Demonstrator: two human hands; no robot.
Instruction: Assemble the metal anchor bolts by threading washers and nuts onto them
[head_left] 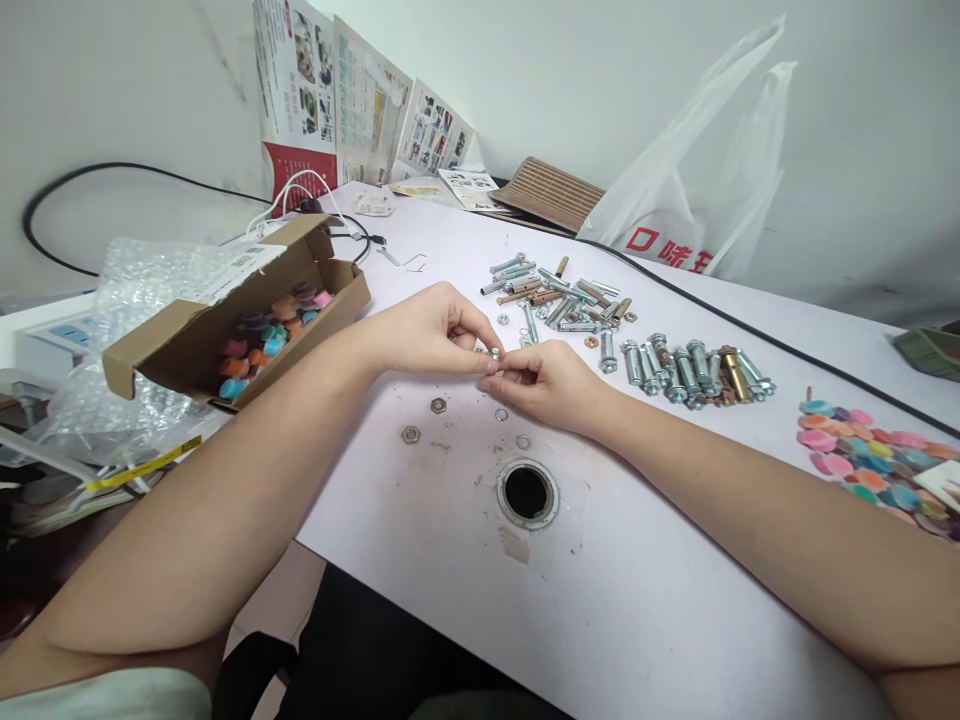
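Over the middle of the table my left hand (pixel 439 330) and my right hand (pixel 551 378) meet at the fingertips. Both are closed in a pinch on a small bolt (pixel 495 354); only its silvery end shows between the fingers, and the rest is hidden. Just beyond the hands lies a loose heap of metal sleeves and anchor bolts (pixel 559 298). A group of assembled expansion bolts (pixel 694 370) stands to the right of it. On the near side are two hex nuts, one (pixel 438 405) farther and one (pixel 410 434) nearer, and two thin washers, one (pixel 501 414) above the other (pixel 523 441).
A round hole with a metal rim (pixel 553 508) opens in the table. At left is a cardboard box (pixel 337 300) of coloured caps beside bubble wrap (pixel 157 300). More coloured caps (pixel 862 450) lie at right. A black cable (pixel 757 335) crosses behind, near a white plastic bag (pixel 697 170).
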